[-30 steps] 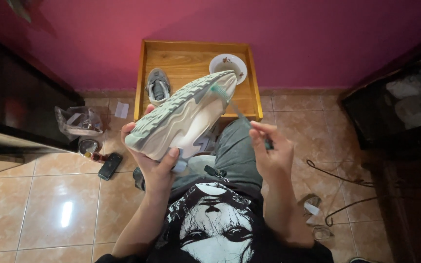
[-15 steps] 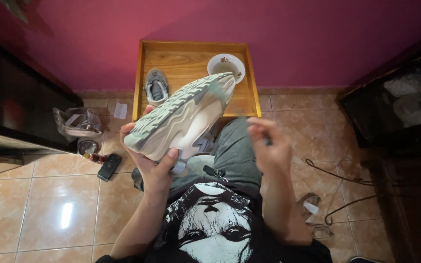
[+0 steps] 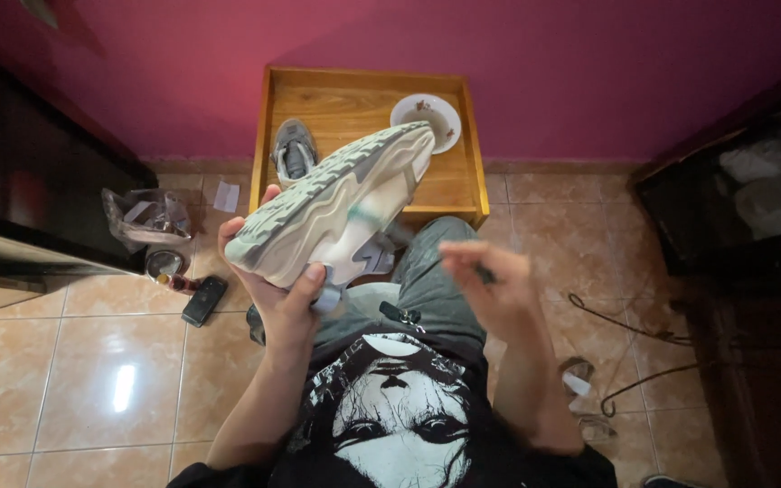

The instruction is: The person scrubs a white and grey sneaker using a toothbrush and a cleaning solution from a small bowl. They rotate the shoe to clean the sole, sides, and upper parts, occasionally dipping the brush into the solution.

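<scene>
Wooden tray [image 3: 363,95] holding grey shoe [image 3: 293,150], white bowl [image 3: 427,119]; black phone [image 3: 204,300] on tiles.

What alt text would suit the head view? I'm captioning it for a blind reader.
A seated person's left hand holds a pale sneaker sole-up, while the blurred right hand grips a thin dark tool beside it. Ahead, a wooden tray holds a second shoe and a white bowl; a phone lies on the tiled floor.

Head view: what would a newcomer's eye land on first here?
The pale sneaker, held sole-up in the left hand at centre. Beside it the right hand is blurred, gripping a thin tool I cannot identify. Behind them, a wooden tray against the magenta wall holds a second shoe and a white bowl.
</scene>
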